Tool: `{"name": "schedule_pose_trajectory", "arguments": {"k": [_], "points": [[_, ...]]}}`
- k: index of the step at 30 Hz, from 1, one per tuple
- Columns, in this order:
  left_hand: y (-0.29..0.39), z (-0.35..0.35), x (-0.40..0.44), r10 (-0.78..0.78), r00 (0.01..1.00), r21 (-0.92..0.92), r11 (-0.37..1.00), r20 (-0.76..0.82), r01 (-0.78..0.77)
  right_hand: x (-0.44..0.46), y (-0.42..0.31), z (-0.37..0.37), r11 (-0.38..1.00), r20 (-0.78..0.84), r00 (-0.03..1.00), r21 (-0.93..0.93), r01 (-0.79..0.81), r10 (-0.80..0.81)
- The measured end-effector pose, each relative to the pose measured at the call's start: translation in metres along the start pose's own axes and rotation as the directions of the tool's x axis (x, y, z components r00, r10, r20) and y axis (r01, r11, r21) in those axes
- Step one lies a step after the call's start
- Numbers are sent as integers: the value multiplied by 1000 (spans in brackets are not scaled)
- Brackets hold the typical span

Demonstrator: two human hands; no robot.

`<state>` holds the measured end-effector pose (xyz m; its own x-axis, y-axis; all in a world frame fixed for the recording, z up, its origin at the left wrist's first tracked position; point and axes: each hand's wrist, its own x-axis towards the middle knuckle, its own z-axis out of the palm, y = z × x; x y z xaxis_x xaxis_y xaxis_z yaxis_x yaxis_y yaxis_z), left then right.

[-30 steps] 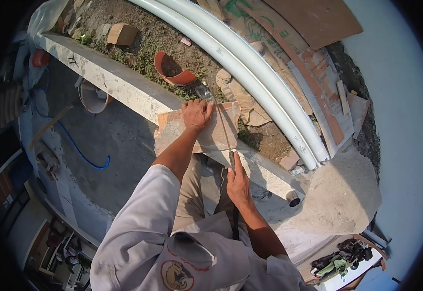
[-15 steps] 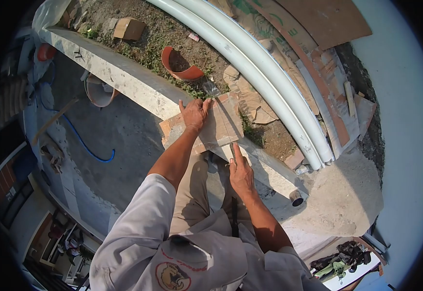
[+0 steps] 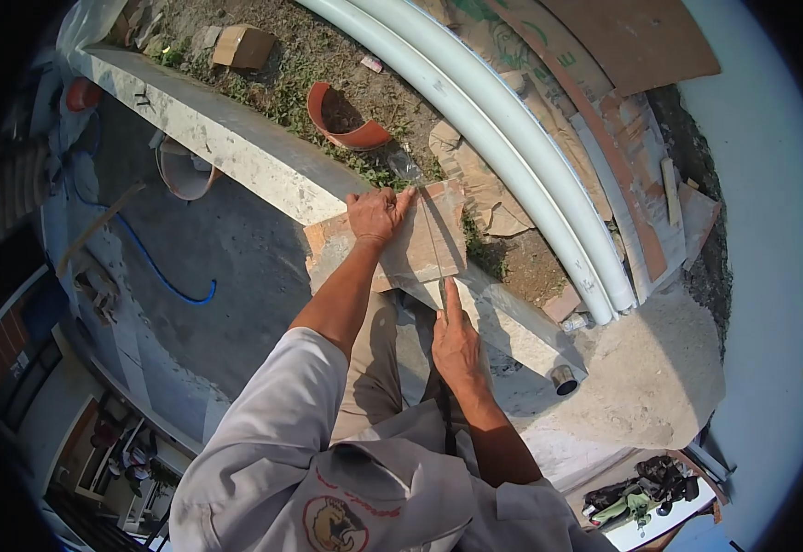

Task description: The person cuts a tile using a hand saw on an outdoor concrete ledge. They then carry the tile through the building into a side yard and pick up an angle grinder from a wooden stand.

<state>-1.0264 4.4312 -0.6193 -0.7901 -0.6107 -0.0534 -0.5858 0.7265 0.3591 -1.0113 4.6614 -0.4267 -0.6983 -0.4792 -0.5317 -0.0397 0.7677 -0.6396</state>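
A flat, pale brown board (image 3: 434, 225) with rough greyish patches lies across the top of a low concrete wall. My left hand (image 3: 378, 217) presses on it, thumb spread and fingers reaching to its far edge. At the near edge, my right hand (image 3: 458, 345) is closed around a slim dark tool (image 3: 443, 291), index finger stretched along its top. Most of the tool is hidden by the hand, so its kind cannot be made out. From its tip, a thin dark line runs across the board toward my left fingertips; whether it is a blade or a mark is unclear.
The low wall (image 3: 226, 135) runs diagonally beneath the board, with a pipe end (image 3: 563, 379) at its right. Beyond lie a curved orange pipe piece (image 3: 351, 129) and long white pipes (image 3: 512, 184). A bucket (image 3: 186, 171) and blue hose (image 3: 167, 283) are at left.
My right hand has drawn back slightly toward my body, still holding the slim tool. My left hand stays on the board. The whole view has shifted a little.
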Motion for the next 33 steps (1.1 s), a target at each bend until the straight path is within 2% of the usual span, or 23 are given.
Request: {"name": "schedule_pose_trajectory", "arguments": {"k": [3,4,6,9,12,14,16,17,18,20,21,23,27,28,29,30,33], "points": [[5,-7,3,-62,993,21,998,99,61,-18,-10,-14,999,-10,999,13,35,-35],[4,-4,4,-43,995,9,999,86,42,-20,-15,-20,998,-11,998,14,62,-61],[0,-2,1,2,997,-5,1000,75,-2,-19,-26,-27,997,34,999,63,-32,30],[1,1,1,-13,999,-28,1000,44,14,4,-28,-19,998,50,998,55,-37,35],[-4,4,0,6,999,-19,1000,44,-5,76,-45,-7,969,233,944,20,-247,236],[-2,-3,7,1,997,-17,1000,78,0,68,-38,-4,984,169,970,20,-179,173],[1,-6,3,-20,991,-14,1000,130,22,24,-27,-10,995,104,990,-4,-96,96],[3,-9,5,6,994,-97,995,108,5,-3,-25,-15,999,60,998,-13,-31,32],[4,-11,-1,106,994,-77,992,36,-103,-12,-28,-22,994,99,991,-76,-81,88],[1,-4,-4,68,995,-61,996,79,-63,5,-28,-20,983,94,981,65,-174,168],[1,-7,-2,95,995,-88,992,31,-92,31,-28,-9,990,86,988,58,-131,126],[1,-6,-7,57,997,-78,996,53,-53,74,-25,16,996,74,993,14,-92,91],[1,-7,-5,74,996,-101,993,49,-69,81,-2,37,993,-61,997,104,63,-56],[3,-10,-3,62,992,-34,998,112,-59,83,-8,30,995,-26,1000,101,3,-1],[2,-8,-5,58,994,-75,996,91,-51,85,-14,24,994,9,998,94,-56,55],[-1,-4,-6,52,996,-112,993,67,-45,88,-17,18,995,19,999,83,-48,46],[-5,0,-7,-125,987,-74,988,103,133,97,-23,8,999,68,998,30,-20,18]]}}
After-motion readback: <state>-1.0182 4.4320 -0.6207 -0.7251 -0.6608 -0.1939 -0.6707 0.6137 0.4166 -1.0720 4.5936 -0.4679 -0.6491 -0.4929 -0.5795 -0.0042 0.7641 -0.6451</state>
